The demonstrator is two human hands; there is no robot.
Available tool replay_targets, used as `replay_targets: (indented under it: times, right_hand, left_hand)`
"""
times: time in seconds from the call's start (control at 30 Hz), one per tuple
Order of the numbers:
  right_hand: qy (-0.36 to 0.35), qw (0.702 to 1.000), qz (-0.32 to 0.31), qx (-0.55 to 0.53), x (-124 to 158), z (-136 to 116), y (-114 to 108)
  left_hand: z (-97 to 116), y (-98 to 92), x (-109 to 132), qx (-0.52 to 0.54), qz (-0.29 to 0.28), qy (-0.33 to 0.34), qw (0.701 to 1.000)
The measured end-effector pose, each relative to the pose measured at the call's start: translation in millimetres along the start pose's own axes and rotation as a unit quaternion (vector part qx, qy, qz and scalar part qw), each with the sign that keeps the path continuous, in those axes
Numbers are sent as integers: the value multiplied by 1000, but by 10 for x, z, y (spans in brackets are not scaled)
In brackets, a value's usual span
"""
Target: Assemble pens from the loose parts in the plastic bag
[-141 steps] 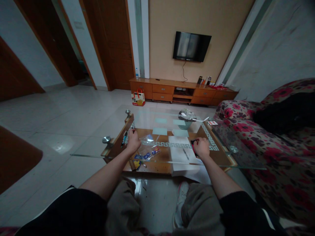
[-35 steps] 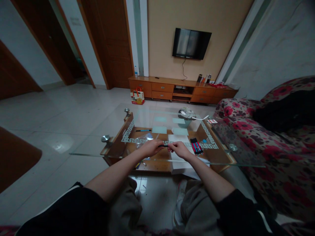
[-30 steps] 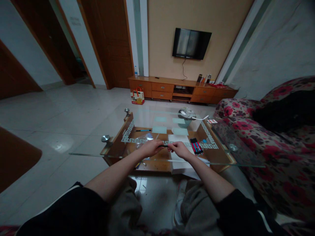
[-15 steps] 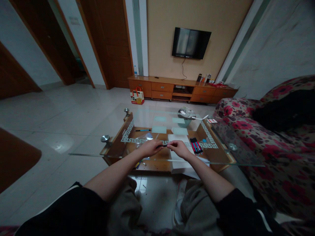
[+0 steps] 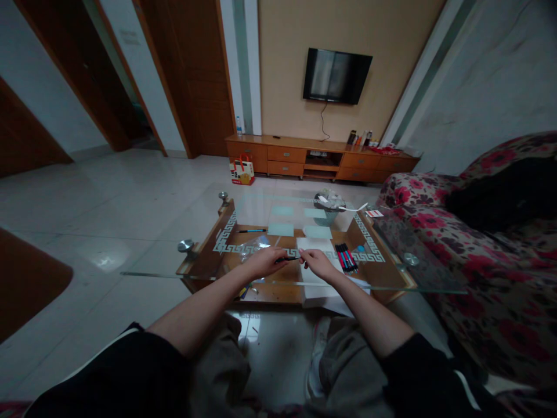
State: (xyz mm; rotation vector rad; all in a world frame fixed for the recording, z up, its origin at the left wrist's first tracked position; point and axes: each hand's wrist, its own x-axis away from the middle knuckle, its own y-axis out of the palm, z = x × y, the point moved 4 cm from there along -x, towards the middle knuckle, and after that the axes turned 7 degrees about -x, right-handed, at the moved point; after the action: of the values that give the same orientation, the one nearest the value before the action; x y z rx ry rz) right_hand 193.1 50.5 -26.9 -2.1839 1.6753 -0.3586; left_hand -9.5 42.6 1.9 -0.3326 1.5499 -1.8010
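Over the near edge of the glass table my left hand is closed around a slim black pen, which lies nearly level and points right. My right hand pinches at the pen's right end; any small part between those fingertips is too small to make out. Right of my right hand, a row of several pens in black, pink and blue lies on the glass. One blue and black pen lies apart, beyond my left hand. Clear plastic wrapping is beside the left hand.
The glass tabletop has a sharp front edge just under my forearms. A white box shows beneath the glass. A lined waste basket stands behind the table, a flowered sofa to the right.
My right fingertips have shifted slightly right, and more of the black pen shows between the hands. The left hand has barely moved.
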Motion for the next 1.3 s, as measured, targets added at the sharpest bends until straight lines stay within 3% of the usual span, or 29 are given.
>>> replay_targets:
  times: [0.37,0.83,1.3]
  right_hand:
    - [-3,1000,24,-3,46,-81,-19]
    - [-11,996,30,-88,60,-156,3]
    - [12,999,31,-42,54,-82,-27]
  left_hand:
    - [6,-5,-3,-7,1,5,1000]
    - [-19,15,6,-6,-10,-16,1000]
    - [30,-38,8,-13,-5,-4,1000]
